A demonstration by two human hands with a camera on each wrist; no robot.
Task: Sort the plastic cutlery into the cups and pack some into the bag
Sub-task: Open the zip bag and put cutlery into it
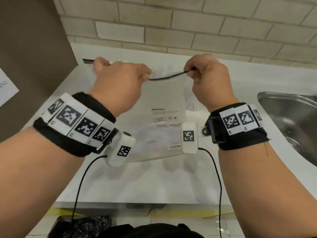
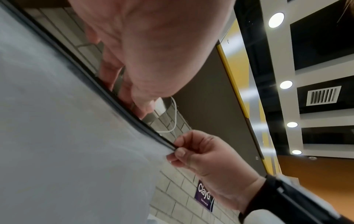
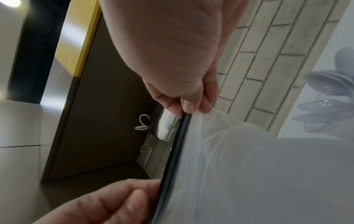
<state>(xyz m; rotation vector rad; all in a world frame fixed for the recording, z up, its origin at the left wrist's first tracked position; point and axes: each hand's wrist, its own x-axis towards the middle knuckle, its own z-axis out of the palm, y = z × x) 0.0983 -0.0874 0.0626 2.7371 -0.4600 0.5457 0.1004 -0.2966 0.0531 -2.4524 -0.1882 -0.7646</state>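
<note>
I hold the bag (image 1: pixel 164 107) up in the air over the white surface (image 1: pixel 154 184), in front of the brick wall (image 1: pixel 188 26). The bag is see-through plastic, a bit milky, and it hangs down flat between my arms. Along its top runs a thin black strip (image 1: pixel 164 76), which sags a little in the middle. The front of the bag has black print with the word WARNING on it, some small signs under that, and a barcode sticker near the bottom.

My left hand (image 1: pixel 118 81) has its grip pinching the left part of the black strip between thumb and curled fingers. A short end of the strip sticks out past that hand to the left. My right hand (image 1: pixel 207 74) pinches the right end of the strip, thumb pressed against the fingers, with a fold of bag bunched up just under it.

In the right wrist view I see clear plastic spoons (image 3: pixel 323 97) with their bowls stacked together, off beside the bag. I cannot tell if they sit in a cup.

A steel sink (image 1: pixel 291 121) lies to my right, set into the surface. A brown panel (image 1: pixel 34 57) stands to my left.
</note>
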